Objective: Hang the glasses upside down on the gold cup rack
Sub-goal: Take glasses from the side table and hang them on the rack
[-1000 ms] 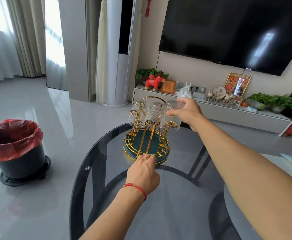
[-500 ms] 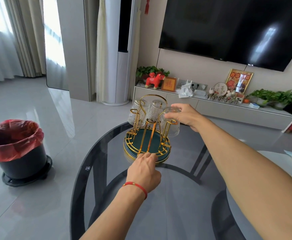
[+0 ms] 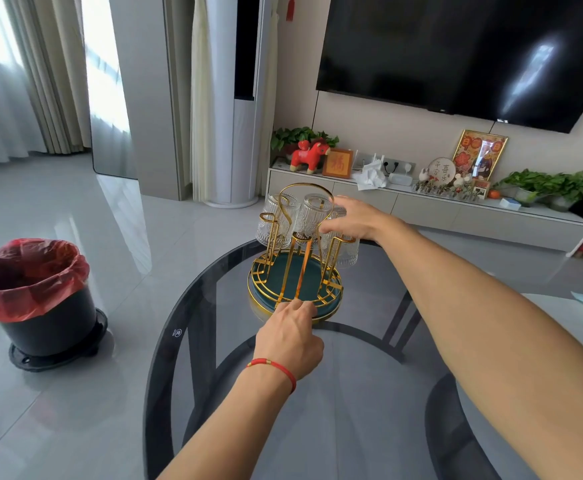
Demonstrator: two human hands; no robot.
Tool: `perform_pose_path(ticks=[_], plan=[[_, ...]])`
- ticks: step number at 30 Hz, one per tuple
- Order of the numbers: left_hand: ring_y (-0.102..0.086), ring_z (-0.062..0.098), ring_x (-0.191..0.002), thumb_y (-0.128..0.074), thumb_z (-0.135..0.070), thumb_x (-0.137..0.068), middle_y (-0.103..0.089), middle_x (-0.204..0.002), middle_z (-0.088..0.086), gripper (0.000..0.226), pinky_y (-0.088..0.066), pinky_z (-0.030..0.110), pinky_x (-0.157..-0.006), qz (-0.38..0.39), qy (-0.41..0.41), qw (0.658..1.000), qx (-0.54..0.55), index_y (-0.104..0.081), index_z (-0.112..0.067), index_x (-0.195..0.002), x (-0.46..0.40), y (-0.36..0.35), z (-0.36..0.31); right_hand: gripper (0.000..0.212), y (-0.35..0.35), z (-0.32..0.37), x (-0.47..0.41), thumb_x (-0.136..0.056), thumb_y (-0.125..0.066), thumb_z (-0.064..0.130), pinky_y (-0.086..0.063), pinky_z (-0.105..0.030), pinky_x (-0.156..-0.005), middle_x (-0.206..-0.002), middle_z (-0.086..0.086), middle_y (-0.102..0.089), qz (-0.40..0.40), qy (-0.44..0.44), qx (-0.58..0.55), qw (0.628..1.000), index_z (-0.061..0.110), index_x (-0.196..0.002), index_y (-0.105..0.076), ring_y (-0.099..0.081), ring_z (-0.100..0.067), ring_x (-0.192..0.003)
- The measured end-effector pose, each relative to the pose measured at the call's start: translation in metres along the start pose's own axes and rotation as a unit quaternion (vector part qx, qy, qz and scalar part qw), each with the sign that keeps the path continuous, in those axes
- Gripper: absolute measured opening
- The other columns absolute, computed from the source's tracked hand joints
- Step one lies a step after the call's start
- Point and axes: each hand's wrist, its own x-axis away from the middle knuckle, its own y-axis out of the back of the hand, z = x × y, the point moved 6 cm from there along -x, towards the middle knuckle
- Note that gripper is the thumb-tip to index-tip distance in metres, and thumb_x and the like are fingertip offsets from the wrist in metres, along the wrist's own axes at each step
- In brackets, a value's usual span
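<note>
- Gold wire cup rack [image 3: 295,271] with a round dark-green tray base stands on the far part of a round smoked-glass table [image 3: 335,410].
- Three clear ribbed glasses hang upside down on its prongs: a left glass [image 3: 273,223], a middle glass [image 3: 312,216] under the rack's tall loop handle, and a right glass [image 3: 343,249] on the right prong.
- Right hand [image 3: 354,220] reaches in from the right, fingers spread and loose, lying against the upturned base of the right glass; whether it grips the glass or only touches it cannot be told.
- Left hand [image 3: 291,336], with a red string bracelet [image 3: 276,367] at the wrist, has its fingers curled at the near rim of the rack's base, fingertips touching the gold edge.
- Black waste bin [image 3: 37,306] lined with a red bag sits on the grey floor, well apart to the left of the table.
- Large dark television [image 3: 456,50] hangs on the wall above a low white cabinet [image 3: 439,209].
</note>
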Motion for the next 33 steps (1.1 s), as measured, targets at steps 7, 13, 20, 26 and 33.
perform_pose_path(ticks=[7, 13, 20, 26, 33], plan=[[-0.053, 0.021, -0.113, -0.061, -0.019, -0.091, -0.062, -0.122, 0.002, 0.037, -0.055, 0.038, -0.091, 0.007, 0.005, 1.000, 0.003, -0.058, -0.018, -0.127, -0.003, -0.002, 0.003, 0.093, -0.003, 0.008, -0.001, -0.075, -0.080, 0.036, -0.041, -0.041, -0.108, -0.163, -0.007, -0.042, -0.012, 0.019, 0.003, 1.000, 0.030, -0.159, -0.040, -0.046, -0.031, -0.143], [-0.054, 0.021, -0.115, -0.062, -0.020, -0.090, -0.062, -0.122, 0.002, 0.035, -0.054, 0.038, -0.091, 0.010, 0.008, 1.000, 0.010, -0.058, -0.018, -0.125, -0.004, -0.004, 0.005, 0.093, -0.002, 0.011, 0.010, -0.081, -0.078, 0.031, -0.037, -0.043, -0.115, -0.168, -0.008, -0.034, 0.012, 0.035, 0.016, 0.999, 0.027, -0.162, -0.032, -0.038, -0.031, -0.149], [-0.056, 0.023, -0.121, -0.062, -0.014, -0.089, -0.063, -0.128, 0.003, 0.037, -0.053, 0.038, -0.094, -0.002, -0.005, 1.000, 0.030, -0.060, -0.017, -0.125, 0.005, -0.004, 0.001, 0.070, 0.027, -0.021, 0.056, -0.094, -0.067, 0.044, -0.026, -0.045, -0.122, -0.169, -0.001, -0.033, -0.065, 0.044, -0.059, 0.995, 0.025, -0.157, -0.044, -0.030, -0.024, -0.155], [-0.052, 0.023, -0.131, -0.063, -0.018, -0.084, -0.058, -0.142, 0.001, 0.054, -0.045, 0.038, -0.106, 0.015, -0.073, 0.994, 0.083, -0.056, -0.021, -0.137, 0.026, -0.004, -0.035, 0.033, 0.046, -0.105, 0.141, -0.095, -0.067, 0.033, -0.041, -0.032, -0.103, -0.136, 0.001, -0.068, -0.079, -0.003, -0.007, 0.997, 0.027, -0.128, -0.072, -0.058, -0.020, -0.130], [-0.033, 0.028, -0.147, -0.069, -0.021, -0.084, -0.037, -0.161, 0.008, 0.068, -0.034, 0.044, -0.118, 0.075, -0.128, 0.987, 0.066, -0.046, -0.027, -0.147, 0.066, -0.033, -0.074, 0.030, 0.050, -0.183, 0.263, -0.094, -0.064, 0.036, -0.047, -0.034, -0.091, -0.132, 0.007, -0.067, 0.015, -0.061, 0.159, 0.985, 0.034, -0.123, -0.071, -0.062, -0.017, -0.112]])
